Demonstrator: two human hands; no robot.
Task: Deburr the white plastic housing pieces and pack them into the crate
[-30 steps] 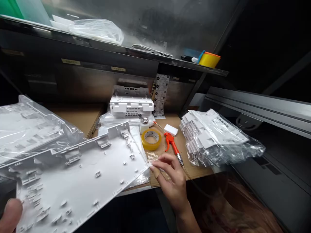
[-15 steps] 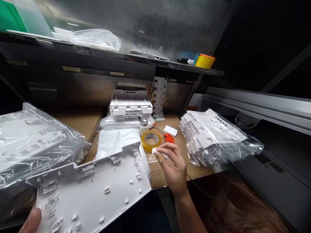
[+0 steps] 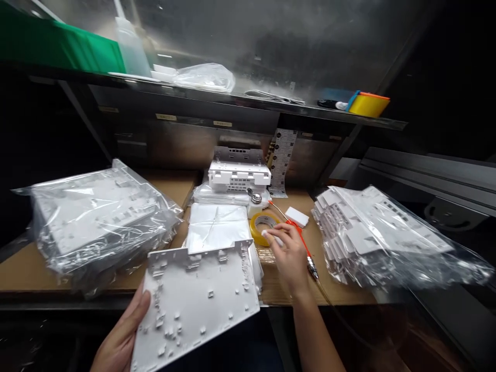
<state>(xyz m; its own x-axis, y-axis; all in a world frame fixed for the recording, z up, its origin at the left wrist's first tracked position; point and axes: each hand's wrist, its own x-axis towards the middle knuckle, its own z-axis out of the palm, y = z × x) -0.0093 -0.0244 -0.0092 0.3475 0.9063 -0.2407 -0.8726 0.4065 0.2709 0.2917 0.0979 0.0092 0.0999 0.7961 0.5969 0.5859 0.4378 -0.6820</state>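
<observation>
My left hand grips the lower left edge of a flat white plastic panel with small clips and ribs, held over the front edge of the bench. My right hand is out over the cardboard-covered bench, its fingers pinched on a small white piece right beside a roll of yellow tape. An orange air blow gun lies just right of that hand.
A clear bag of white panels lies at the left, another bag of white parts at the right. Stacked white housings, a folded bag and a white block sit mid-bench. A shelf above carries a yellow tub.
The white panel has dropped and swung toward me into the middle. My right hand, pinching the small white piece, has moved forward to the tape roll. The view has shifted left.
</observation>
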